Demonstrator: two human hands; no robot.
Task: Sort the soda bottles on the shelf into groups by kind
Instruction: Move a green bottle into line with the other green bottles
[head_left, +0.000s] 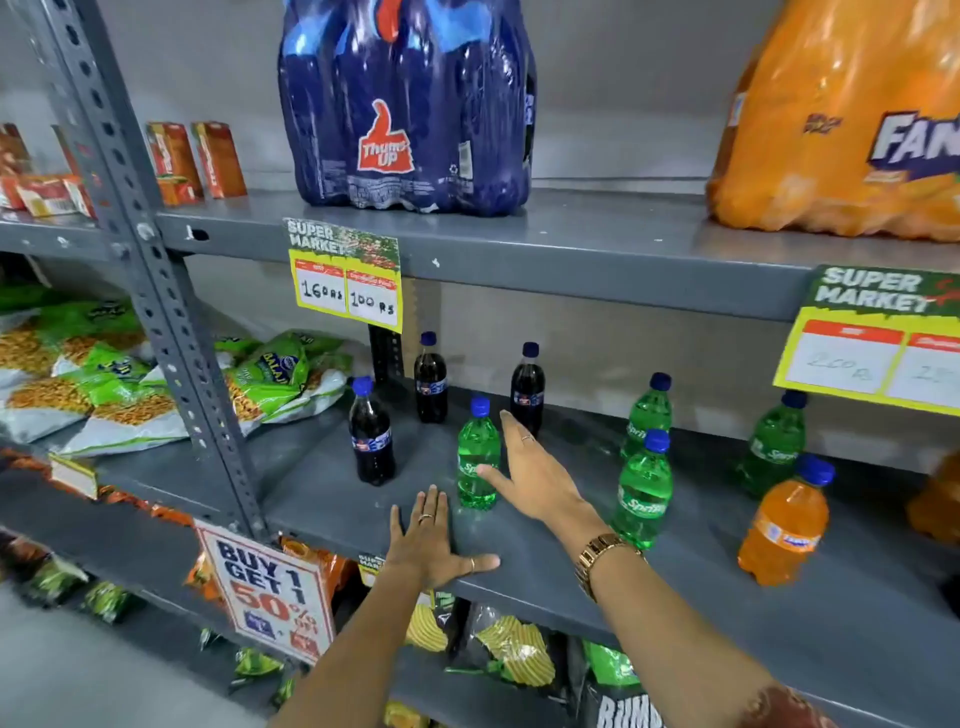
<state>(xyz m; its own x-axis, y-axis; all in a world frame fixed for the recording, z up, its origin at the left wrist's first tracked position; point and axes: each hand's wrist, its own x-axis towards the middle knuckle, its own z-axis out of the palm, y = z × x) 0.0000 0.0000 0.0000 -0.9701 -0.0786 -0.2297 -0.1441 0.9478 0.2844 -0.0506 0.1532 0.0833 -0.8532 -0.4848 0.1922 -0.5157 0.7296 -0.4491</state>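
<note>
Near the grey metal shelf's (519, 561) front edge: right hand (530, 467), fingers spread, thumb touching green plastic Sprite bottle (477, 457) beside three dark cola bottles (371, 434). Left hand (431, 540) flat, fingers spread, empty. Step: grasping stray; next, carry rightward to green group (644, 488).

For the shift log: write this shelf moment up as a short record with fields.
shelf: grey metal shelf, middle level
dark cola bottles: three, blue caps, upright at left rear
green plastic Sprite bottles: four; one among the colas, three to the right
orange plastic Fanta bottle: one, front right
left hand: flat on shelf, empty
right hand: open beside the lone green bottle, thumb at its label, not closed
sorted: not yet
</note>
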